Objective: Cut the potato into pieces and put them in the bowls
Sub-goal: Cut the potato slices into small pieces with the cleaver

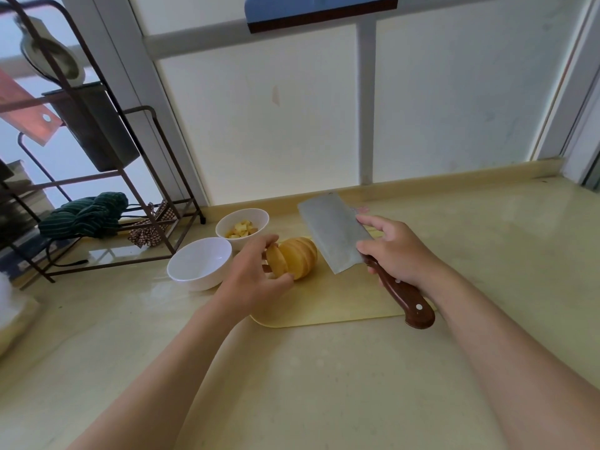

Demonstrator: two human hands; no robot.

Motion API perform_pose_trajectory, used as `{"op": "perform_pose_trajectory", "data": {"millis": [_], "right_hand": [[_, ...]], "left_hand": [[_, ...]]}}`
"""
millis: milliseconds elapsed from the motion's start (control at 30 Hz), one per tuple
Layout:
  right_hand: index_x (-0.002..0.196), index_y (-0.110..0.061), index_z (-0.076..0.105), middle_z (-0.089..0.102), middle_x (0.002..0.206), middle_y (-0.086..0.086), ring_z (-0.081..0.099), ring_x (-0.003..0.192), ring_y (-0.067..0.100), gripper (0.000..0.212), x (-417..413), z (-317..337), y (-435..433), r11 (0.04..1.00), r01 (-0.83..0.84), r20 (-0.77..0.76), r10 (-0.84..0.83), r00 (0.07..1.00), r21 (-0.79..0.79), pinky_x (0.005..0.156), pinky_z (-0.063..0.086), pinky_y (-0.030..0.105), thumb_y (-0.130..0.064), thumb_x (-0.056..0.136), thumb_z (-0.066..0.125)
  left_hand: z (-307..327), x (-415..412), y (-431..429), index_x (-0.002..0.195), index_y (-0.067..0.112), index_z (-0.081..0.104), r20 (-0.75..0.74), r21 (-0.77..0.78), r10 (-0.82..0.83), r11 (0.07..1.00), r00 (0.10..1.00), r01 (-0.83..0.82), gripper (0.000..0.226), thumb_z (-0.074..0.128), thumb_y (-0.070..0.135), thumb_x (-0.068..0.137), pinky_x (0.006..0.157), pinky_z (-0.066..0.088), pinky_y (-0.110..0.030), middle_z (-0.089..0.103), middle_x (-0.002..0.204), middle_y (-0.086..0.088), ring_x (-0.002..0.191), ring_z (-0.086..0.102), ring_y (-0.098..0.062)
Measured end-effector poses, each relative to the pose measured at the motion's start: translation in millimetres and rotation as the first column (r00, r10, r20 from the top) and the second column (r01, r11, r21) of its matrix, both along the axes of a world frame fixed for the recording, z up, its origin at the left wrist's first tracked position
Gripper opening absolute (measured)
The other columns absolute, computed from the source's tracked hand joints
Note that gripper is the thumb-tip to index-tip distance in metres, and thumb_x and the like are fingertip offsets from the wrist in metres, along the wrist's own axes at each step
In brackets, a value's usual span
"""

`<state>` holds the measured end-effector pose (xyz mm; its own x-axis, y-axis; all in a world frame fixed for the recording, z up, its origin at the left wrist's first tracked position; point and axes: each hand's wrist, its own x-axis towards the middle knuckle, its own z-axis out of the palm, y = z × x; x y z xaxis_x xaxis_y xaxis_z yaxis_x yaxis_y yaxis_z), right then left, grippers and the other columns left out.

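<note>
A yellow potato [300, 257], cut into slices that still lean together, lies on a pale cutting board [337, 303]. My left hand [256, 274] pinches the nearest slice [277, 261] and tilts it away from the rest. My right hand [397, 251] grips a cleaver by its brown wooden handle [406, 297]. Its broad grey blade [332, 232] is raised to the right of the potato. A white bowl [199, 263] with nothing in it stands left of the board. Behind it, a second white bowl [243, 226] holds several potato cubes.
A dark metal rack [107, 177] stands at the back left with a green striped cloth [84, 214] and a patterned cloth [151, 230] on its lowest shelf. The beige counter [324, 378] runs to a white wall panel behind.
</note>
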<state>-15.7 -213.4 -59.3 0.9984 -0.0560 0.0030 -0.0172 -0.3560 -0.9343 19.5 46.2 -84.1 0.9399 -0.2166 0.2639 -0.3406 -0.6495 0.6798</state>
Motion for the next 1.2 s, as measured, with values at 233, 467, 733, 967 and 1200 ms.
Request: {"op": "perform_pose_trajectory", "data": {"millis": [233,467,733,967,1200], "right_hand": [[0.143,-0.040,0.054,0.066,0.065,-0.002,0.061,0.054,0.012,0.058,-2.0,4.3,-3.0,0.999,0.030,0.017,-0.030,0.999,0.013,0.053,0.048,0.034,-0.008,0.095,0.058],[0.145,-0.035,0.054,0.069,0.070,-0.001,0.066,0.056,0.012,0.059,-6.6,24.5,-49.0,0.977,0.174,0.021,-0.172,0.985,-0.122,0.050,0.047,0.027,-0.009,0.093,0.058],[0.154,-0.038,0.046,0.072,0.110,0.000,0.060,0.066,0.012,0.066,-12.7,26.1,-82.4,0.891,0.098,-0.011,-0.115,0.993,-0.443,0.054,0.043,0.025,-0.012,0.093,0.049],[0.164,-0.034,0.027,0.039,0.164,-0.002,0.058,0.118,0.025,0.071,-9.3,22.0,-85.0,0.801,0.027,-0.084,-0.096,0.992,-0.598,0.077,0.041,0.027,-0.018,0.098,0.048],[0.163,-0.036,0.025,0.054,0.148,-0.002,0.055,0.096,0.016,0.067,-14.9,27.5,-75.8,0.721,-0.016,-0.116,-0.089,0.989,-0.692,0.065,0.040,0.027,-0.020,0.102,0.044]], "left_hand": [[13.4,-12.5,-7.2,0.137,0.023,0.050,0.072,-0.038,-0.051,0.998,0.996,0.054,0.072,0.078,0.030,0.071,0.092,0.055,-0.029,0.056,0.123,0.009,0.109,0.059,-0.006],[11.9,-37.5,-76.0,0.146,0.024,0.043,0.040,0.203,-0.400,0.901,0.916,0.384,0.079,0.077,0.035,0.076,0.102,0.043,-0.024,0.045,0.134,0.009,0.118,0.049,-0.007],[0.3,-6.9,-125.0,0.136,0.027,0.046,-0.046,0.390,-0.335,0.861,0.941,0.325,0.065,0.067,0.052,0.080,0.092,0.045,-0.026,0.051,0.122,0.012,0.107,0.050,-0.010],[-7.7,7.4,-124.7,0.121,0.019,0.063,0.132,0.376,-0.435,0.853,0.891,0.361,0.046,0.066,0.049,0.086,0.086,0.047,-0.025,0.055,0.119,0.007,0.096,0.056,-0.011],[-26.1,16.7,-119.2,0.104,0.014,0.073,0.250,0.323,-0.612,0.783,0.750,0.531,0.025,0.063,0.025,0.084,0.080,0.051,-0.026,0.061,0.112,0.001,0.097,0.059,-0.015]]}}
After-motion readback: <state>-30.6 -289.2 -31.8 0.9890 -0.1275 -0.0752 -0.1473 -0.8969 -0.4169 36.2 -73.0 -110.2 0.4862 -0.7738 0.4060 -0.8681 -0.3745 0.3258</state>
